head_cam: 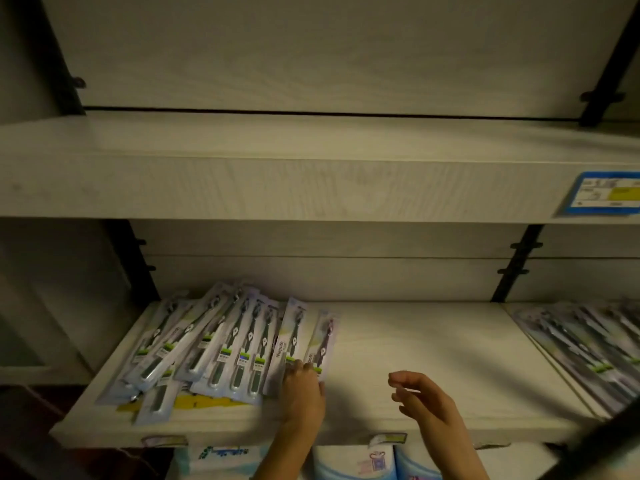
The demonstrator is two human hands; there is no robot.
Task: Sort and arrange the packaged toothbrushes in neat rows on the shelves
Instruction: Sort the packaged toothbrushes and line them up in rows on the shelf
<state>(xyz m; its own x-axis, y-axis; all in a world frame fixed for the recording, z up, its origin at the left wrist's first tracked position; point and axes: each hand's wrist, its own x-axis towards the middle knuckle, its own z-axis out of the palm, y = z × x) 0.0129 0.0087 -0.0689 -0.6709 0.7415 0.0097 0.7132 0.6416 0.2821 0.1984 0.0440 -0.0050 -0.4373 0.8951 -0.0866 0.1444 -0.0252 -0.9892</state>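
Several packaged toothbrushes (221,344) lie in a loose, overlapping heap on the left part of the lower shelf (415,344). Two packs (320,341) lie side by side at the heap's right edge, roughly parallel. My left hand (302,389) rests with its fingertips on the lower ends of these two packs. My right hand (420,396) hovers over the bare middle of the shelf, fingers loosely bent and holding nothing.
More toothbrush packs (588,341) lie in a slanted row on the neighbouring shelf board at the right. The upper shelf (277,168) carries a blue price tag (604,194) at its right front. Pale packaged goods (353,462) stand below the lower shelf.
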